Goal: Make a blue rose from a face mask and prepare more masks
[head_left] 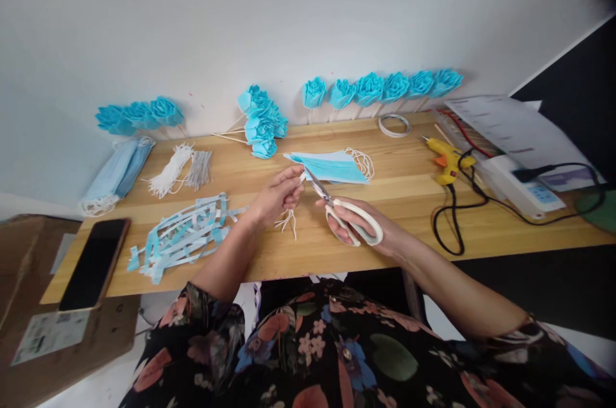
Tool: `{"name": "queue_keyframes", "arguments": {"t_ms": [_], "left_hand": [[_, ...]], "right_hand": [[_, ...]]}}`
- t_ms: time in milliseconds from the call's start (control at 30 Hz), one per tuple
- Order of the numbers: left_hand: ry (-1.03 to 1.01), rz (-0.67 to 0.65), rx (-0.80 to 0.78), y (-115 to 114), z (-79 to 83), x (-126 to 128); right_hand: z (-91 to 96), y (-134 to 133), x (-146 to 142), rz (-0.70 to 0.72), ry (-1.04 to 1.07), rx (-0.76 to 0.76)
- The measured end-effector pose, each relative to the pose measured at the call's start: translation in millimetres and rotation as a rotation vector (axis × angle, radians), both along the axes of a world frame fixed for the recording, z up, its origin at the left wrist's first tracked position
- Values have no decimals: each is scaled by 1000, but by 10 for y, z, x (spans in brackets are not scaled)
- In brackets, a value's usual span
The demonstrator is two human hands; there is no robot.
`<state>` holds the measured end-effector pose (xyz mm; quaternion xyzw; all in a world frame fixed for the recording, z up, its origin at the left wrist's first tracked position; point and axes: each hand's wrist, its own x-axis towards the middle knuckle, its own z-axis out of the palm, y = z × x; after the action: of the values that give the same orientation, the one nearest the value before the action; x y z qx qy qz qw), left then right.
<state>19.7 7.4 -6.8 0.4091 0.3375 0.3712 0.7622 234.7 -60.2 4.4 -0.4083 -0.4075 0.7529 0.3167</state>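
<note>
My left hand [279, 197] is closed in a pinch on the edge of a blue face mask [332, 167], held just above the wooden table [409, 203]. White ear loops [287, 221] dangle below that hand. My right hand [359, 225] grips white-handled scissors [344, 212]; their blades point up-left at the mask's edge, close to my left fingers.
Cut blue strips [183, 238] lie front left, beside a black phone [95, 262]. Stacked masks [118, 170], white loops [171, 170] and blue fabric roses [262, 122] sit further back. A yellow glue gun [447, 156], its black cable and a power strip [524, 187] lie right.
</note>
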Motion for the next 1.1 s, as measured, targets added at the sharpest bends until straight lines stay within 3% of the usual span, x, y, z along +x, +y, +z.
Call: {"name": "queue_keyframes", "arguments": {"t_ms": [200,433,800,967,1100], "left_hand": [[-49,-58,21,-37,30,18],[-38,-116,42,-99,30,70],[-8,-158,100,-128,49,77],[151,-110,256,-153,36,86],[305,-3,519,-190,63,112]], "right_hand": [[-56,-51,-11,-5,-105,102],[-56,-93,-126,-116,-186,133],[-5,-206,-97,-194,105,25],[-11,-231,-67,-186,95,16],[17,-252,-75,-167,85,38]]}}
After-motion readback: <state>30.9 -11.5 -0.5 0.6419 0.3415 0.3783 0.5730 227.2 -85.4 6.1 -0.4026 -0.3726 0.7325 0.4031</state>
